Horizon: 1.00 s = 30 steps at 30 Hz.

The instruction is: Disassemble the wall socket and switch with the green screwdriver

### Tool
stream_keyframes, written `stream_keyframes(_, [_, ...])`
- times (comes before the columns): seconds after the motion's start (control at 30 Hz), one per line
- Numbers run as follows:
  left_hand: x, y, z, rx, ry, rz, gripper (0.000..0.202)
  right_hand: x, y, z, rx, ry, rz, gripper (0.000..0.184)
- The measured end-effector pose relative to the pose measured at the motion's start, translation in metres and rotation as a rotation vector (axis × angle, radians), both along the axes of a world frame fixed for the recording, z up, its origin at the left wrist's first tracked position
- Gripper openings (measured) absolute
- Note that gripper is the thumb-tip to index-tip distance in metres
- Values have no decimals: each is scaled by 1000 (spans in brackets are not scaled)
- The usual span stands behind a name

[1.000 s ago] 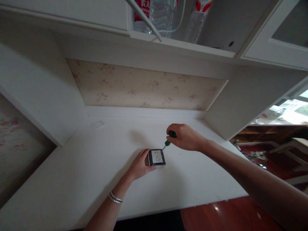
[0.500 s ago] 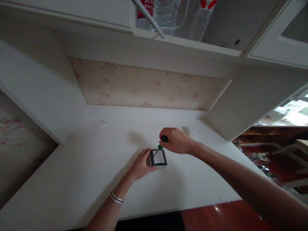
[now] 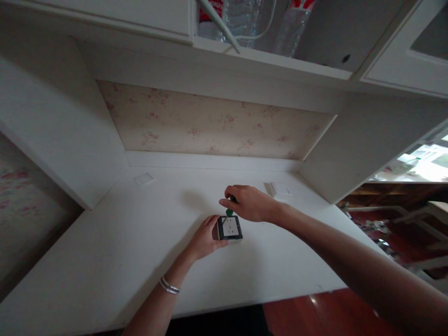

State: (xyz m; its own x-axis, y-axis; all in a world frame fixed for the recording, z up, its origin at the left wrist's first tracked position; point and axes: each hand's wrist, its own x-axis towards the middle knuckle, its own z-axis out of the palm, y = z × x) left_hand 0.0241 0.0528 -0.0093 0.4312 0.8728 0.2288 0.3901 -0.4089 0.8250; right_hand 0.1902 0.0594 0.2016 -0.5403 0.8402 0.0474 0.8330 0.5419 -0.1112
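On the white desktop lies a wall socket with a white face, a black frame and a white box underneath. My left hand grips it from the left, fingers at the far side and thumb along the near side. Closed around a screwdriver with a green and black handle, my right hand hovers just above the socket. The screwdriver's shaft slants down to the left side of the socket's frame; its tip is too small to make out.
White square plates lie at the back left and back right of the desktop. Overhead, a shelf holds plastic bottles, and a white cable end hangs over its edge. Side panels bound the desk.
My right hand has shifted slightly left, its fingers turned on the handle, and the screwdriver stands steeper. My left hand and the socket stay nearly where they were.
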Motion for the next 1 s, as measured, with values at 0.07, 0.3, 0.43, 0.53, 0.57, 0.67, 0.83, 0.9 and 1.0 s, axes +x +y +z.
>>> stream_keyframes(0.07, [0, 0, 0, -2, 0, 1, 80, -4, 1, 2, -10, -53, -18, 29])
stream_keyframes(0.3, [0, 0, 2, -18, -10, -21, 82, -14, 2, 11, -187, -26, 183, 31])
stream_keyframes(0.43, [-1, 1, -1, -42, 0, 3, 85, -16, 5, 10, -91, -105, 22, 21])
stream_keyframes(0.53, [-1, 1, -1, -36, -6, 5, 84, -13, 5, 7, -41, -115, -17, 20])
stream_keyframes(0.57, [-1, 1, -1, -30, -8, 1, 83, -12, 5, 6, -31, -105, -29, 19])
stream_keyframes(0.67, [-1, 1, 2, -16, -8, -11, 80, -7, 4, 3, -20, -69, -73, 17])
stream_keyframes(0.83, [-1, 1, 2, -23, 9, -9, 84, -3, 6, -1, -3, -22, -87, 15])
stream_keyframes(0.9, [-1, 2, 0, -27, 21, -9, 85, -3, 7, -2, -11, -17, -88, 15])
stream_keyframes(1.0, [-1, 3, -2, -25, 35, -4, 86, -4, 7, -2, -13, -27, -80, 15])
